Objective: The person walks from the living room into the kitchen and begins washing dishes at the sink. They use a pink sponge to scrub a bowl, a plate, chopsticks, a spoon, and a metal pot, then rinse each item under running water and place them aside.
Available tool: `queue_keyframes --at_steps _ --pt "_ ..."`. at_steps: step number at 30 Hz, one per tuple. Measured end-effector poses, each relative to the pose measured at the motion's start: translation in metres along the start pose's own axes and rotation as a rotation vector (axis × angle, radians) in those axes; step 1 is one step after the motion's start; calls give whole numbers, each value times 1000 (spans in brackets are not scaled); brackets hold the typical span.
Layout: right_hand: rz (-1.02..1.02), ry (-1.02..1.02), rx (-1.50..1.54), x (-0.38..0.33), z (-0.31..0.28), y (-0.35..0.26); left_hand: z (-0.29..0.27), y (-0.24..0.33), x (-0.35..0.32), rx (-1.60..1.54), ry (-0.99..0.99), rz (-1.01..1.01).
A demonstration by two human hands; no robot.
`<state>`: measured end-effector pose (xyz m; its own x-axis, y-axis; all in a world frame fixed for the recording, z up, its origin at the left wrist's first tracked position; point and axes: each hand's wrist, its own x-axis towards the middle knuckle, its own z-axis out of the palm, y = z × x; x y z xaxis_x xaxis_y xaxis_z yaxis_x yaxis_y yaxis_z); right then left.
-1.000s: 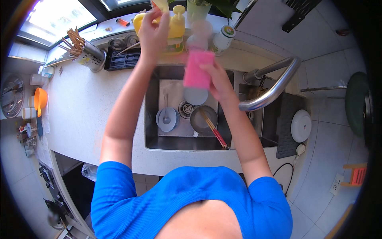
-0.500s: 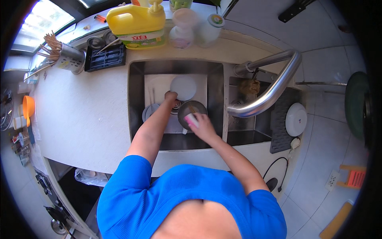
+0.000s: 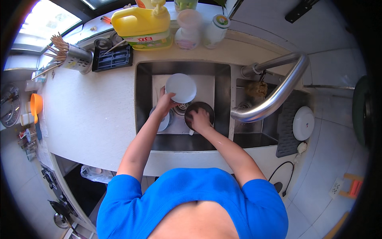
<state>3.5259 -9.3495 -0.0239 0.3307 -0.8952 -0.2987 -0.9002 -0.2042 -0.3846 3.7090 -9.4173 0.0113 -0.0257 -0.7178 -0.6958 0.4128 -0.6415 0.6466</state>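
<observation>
**Two hands busy in the sink**

Big white counter point(image 3: 85, 115) all around, with a steel sink point(image 3: 143, 103) sunk in its middle. Curved steel tap point(image 3: 278, 93) bending over the sink's right edge. Yellow jug point(image 3: 139, 22) standing at the counter's back edge, just left of two small bottles. Black rack point(image 3: 112, 59) and a cup of chopsticks point(image 3: 75, 57) near the back left corner. White plate point(image 3: 303, 122) lying on the dark mat at the right edge.

Down in the sink: small white bowl point(image 3: 181, 87) held up by the left hand point(image 3: 165, 102), fingers curled round its lower left rim. Dark bowl point(image 3: 199, 114) just right of it, right hand point(image 3: 199, 119) closed and pressed inside. Whether something is in that hand, cannot tell.
</observation>
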Motion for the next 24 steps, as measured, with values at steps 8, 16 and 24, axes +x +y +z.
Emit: queue_keyframes --at_steps 8,16,24 --pt "640 -86 1849 -5 -109 -41 13 -8 -56 301 72 219" --pt "593 264 1631 33 -37 -50 32 -42 -73 520 42 381" --pt "-361 -234 527 9 -111 -34 26 -6 -72 423 48 225"
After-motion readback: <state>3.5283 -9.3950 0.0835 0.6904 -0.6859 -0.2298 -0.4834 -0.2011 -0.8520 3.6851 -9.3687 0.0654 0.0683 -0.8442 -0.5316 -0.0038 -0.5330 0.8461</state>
